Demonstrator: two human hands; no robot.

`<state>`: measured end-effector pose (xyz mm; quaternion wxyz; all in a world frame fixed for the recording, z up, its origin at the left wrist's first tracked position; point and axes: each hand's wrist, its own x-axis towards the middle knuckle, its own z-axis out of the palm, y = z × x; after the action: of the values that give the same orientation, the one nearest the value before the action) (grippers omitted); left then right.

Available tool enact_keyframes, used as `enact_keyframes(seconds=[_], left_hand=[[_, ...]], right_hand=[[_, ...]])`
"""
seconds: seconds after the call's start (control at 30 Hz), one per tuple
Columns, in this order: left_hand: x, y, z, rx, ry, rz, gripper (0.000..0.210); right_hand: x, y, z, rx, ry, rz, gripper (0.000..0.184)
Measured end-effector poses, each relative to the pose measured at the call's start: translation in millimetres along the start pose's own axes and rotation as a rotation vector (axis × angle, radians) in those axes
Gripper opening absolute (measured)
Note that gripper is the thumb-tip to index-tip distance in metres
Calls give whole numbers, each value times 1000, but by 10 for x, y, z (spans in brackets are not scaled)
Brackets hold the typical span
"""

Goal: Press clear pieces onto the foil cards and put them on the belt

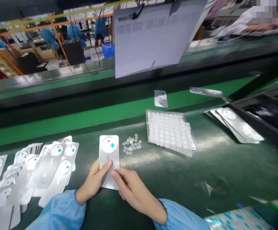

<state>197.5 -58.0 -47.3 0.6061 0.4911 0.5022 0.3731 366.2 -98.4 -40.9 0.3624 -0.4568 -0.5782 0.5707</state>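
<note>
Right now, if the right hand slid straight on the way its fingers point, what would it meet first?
The right hand points up-left across the plate it holds; beyond that, the left hand's fingers, then probably the overlapping plates.

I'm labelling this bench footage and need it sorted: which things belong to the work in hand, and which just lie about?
In hand:
silver plate, held by left hand and right hand
pile of silver plates
small clear discs
disc tray

Lying about:
hanging sheet
black tray
plates on the belt

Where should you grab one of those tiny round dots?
Probably pinch a tiny round dot by its rim, coming straight down from above. They lie flat in a loose heap on the green table, so edges of the outer ones are easiest to reach.
</note>
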Motion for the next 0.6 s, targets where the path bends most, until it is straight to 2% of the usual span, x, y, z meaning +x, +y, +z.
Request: enact_keyframes(seconds=[0.07, 0.17, 0.3, 0.37, 0.43, 0.5, 0.6], left_hand=[[-145, -84, -9, -124, -41, -58, 43], [-123, -39, -62, -328, -104, -112, 47], [-56, 39, -93, -489, -2, -181, 41], [-65, 26, -112, -537, 48, -232, 36], [-85, -6, -147, -554, 66, -263, 32], [-103, -34, -184, -545, 59, -271, 32], [-119, -45, -201, -504, 41, -270, 36]], right_hand=[[-56, 75, 102, 107, -33, 58, 47], [-98, 165, 170, 139, -113, 107, 50], [-99, 198, 207, 11, -117, 102, 51], [-127, 204, 153, 26, -96, 121, 50], [-196, 221, 26, 90, -6, 153, 46], [-296, 251, -136, 129, 160, 170, 44], [-433, 284, -298, 93, 329, 156, 40]])
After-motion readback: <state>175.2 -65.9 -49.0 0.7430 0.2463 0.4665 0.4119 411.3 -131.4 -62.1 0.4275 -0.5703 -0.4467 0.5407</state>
